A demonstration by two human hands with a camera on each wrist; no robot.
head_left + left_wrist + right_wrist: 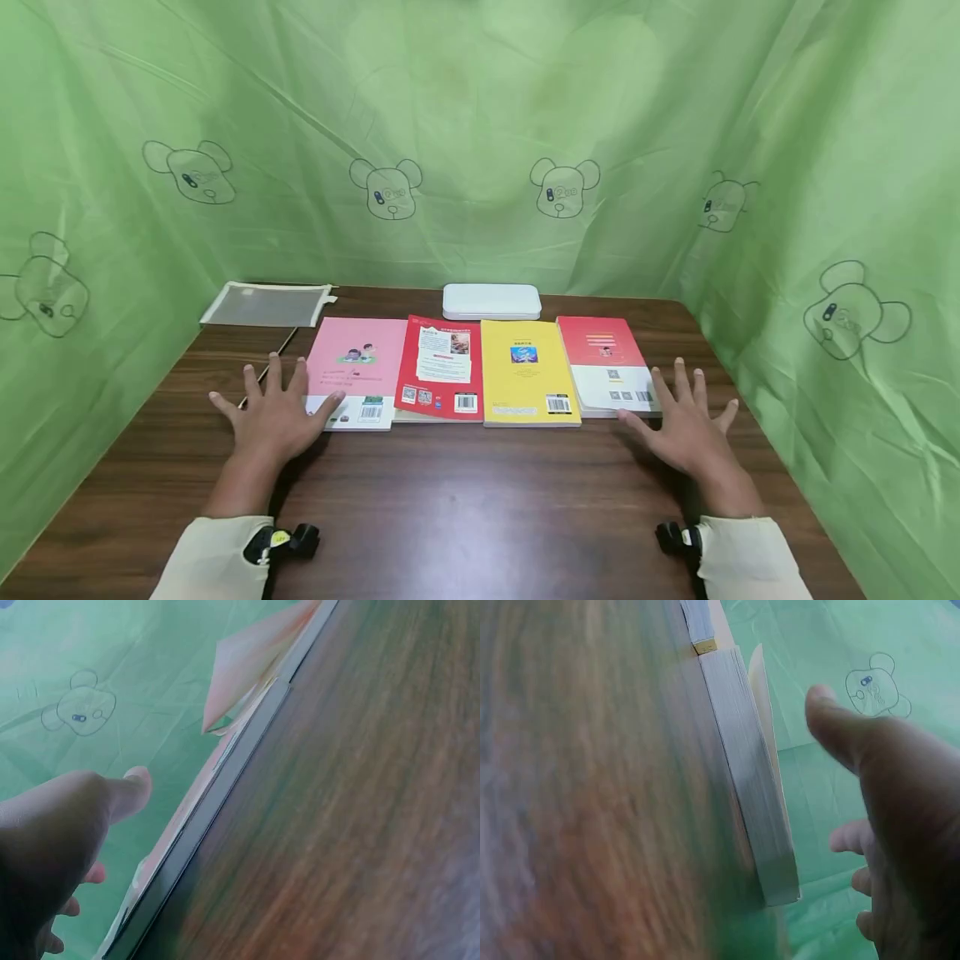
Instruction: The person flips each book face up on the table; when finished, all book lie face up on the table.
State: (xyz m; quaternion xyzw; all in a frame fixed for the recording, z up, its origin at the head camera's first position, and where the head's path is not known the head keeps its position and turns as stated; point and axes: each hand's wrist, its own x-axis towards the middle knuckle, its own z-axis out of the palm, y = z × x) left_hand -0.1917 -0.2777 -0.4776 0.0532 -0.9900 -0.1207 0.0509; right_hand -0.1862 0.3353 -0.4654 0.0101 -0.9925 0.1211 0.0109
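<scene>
Side by side on the wooden table lie a pink book [356, 350], a red book [442, 371], a yellow book [528, 375] and a red-and-white book [606, 367], back covers up. My left hand [273, 421], fingers spread, is at the pink book's left side, its thumb overlapping the lower corner in the head view. Beside the red-and-white book's lower right corner is my right hand [686, 429], also with spread fingers. Neither hand holds anything. From the left wrist view, the thumb [131, 795] stands apart from the book edges; the right wrist view shows the right thumb [836, 724] likewise.
Behind the books stands a white flat case [491, 302]. A mesh zip pouch [266, 305] lies at the back left, with a thin dark stick [287, 340] partly behind my left hand. Green curtains [465, 100] with bear drawings enclose the table [465, 508] at the back and sides.
</scene>
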